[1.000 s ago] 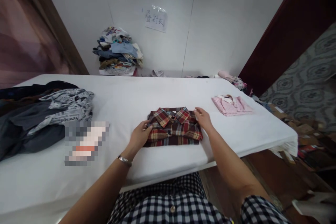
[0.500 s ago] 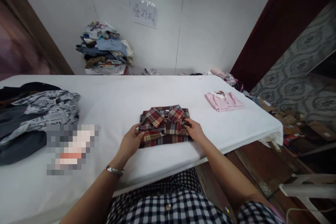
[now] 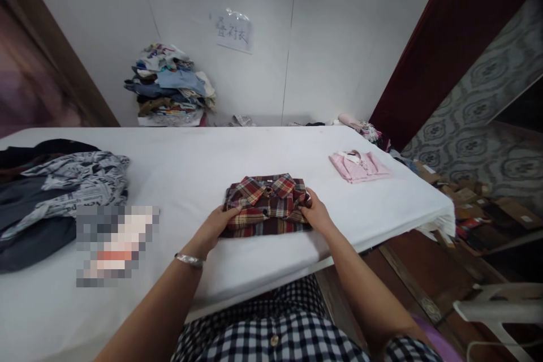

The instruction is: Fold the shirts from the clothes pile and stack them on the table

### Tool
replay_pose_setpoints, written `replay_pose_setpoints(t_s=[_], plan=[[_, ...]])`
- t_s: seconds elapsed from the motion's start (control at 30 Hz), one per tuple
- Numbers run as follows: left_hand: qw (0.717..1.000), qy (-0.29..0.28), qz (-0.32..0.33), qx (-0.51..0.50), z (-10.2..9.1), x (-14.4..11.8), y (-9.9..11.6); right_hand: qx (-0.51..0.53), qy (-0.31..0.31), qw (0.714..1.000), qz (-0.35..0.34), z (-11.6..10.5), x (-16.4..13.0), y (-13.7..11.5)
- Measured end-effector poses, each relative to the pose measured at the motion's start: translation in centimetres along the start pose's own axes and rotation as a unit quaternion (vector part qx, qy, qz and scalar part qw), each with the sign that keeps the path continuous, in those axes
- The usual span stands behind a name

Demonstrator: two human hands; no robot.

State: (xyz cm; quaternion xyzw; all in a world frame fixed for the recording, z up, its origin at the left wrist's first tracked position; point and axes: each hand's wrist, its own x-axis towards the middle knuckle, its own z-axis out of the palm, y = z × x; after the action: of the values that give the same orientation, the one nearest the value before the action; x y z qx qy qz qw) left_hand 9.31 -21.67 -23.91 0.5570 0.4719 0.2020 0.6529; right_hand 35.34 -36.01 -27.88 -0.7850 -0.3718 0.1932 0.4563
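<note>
A folded plaid shirt in dark red, yellow and blue lies on the white-covered table, collar up and pointing away from me. My left hand grips its left edge, thumb on top and the other fingers hidden beneath. On the opposite edge my right hand is closed in the same way, its thumb over the cloth. A folded pink shirt with a white collar rests farther right, apart from both hands.
Dark and newsprint-patterned clothes lie heaped at the left, beside a blurred-out patch. A tall clothes pile stands against the wall behind the table. A white plastic chair is at the lower right, and cardboard boxes lie beyond the table's right end.
My left thumb has moved onto the top of the plaid shirt, and my right fingers have slipped around its right edge. The shirt stays nearly in place; the view has tilted slightly.
</note>
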Motion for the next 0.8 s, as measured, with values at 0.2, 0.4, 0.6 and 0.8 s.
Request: replay_pose_setpoints(t_s=[0.2, 0.4, 0.6, 0.8], plan=[[0.984, -0.126, -0.055, -0.114, 1.1, -1.2, 0.5, 0.107, 0.048, 0.993, -0.005, -0.5, 0.7, 0.6], [0.961, -0.050, -0.076, -0.260, 2.6, -1.7, 1.1, 0.197, 0.111, 0.974, 0.030, -2.2, -5.9, -0.2], [0.970, -0.039, -0.060, -0.231, 3.2, -2.0, 2.4, 0.482, -0.270, 0.799, 0.237, 0.9, -9.4, -3.6], [0.988, -0.008, 0.063, -0.140, 3.0, -2.9, 2.2, 0.596, -0.193, 0.755, 0.192, 4.1, -3.4, -6.6]])
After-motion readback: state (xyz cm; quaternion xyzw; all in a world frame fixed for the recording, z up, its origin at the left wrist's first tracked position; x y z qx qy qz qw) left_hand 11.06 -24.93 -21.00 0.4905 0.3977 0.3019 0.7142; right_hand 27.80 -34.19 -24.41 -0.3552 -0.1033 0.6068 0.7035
